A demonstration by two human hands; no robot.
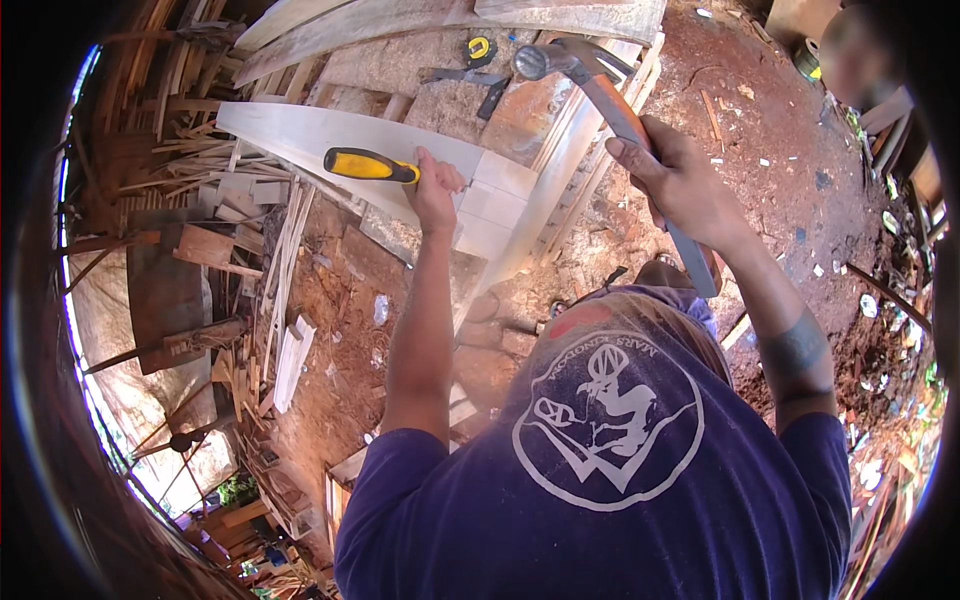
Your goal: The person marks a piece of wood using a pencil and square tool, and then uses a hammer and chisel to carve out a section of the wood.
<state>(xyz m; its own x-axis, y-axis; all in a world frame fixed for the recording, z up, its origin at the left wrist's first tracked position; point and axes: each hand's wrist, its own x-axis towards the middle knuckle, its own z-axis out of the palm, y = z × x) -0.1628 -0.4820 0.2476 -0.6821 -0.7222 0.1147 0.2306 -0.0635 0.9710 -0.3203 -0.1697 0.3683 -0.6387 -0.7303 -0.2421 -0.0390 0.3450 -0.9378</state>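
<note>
My left hand (437,190) is closed around the front end of a chisel (360,165) with a yellow and black handle. Its handle points left; most of the blade is hidden by the fingers. Beneath that hand lies a pale, tapering wooden board (300,135) with pencil lines near its right end. To the right, my right hand (690,180) grips a claw hammer (610,105) by its grey and orange handle. The hammer head is raised up and to the left, apart from the chisel.
A yellow tape measure (480,50) and a dark, blade-like tool (465,76) lie beyond the board. Long planks (570,15) stretch across the top. Scrap wood strips (290,250) are heaped at left. Sawdust and chips cover the reddish ground (770,160).
</note>
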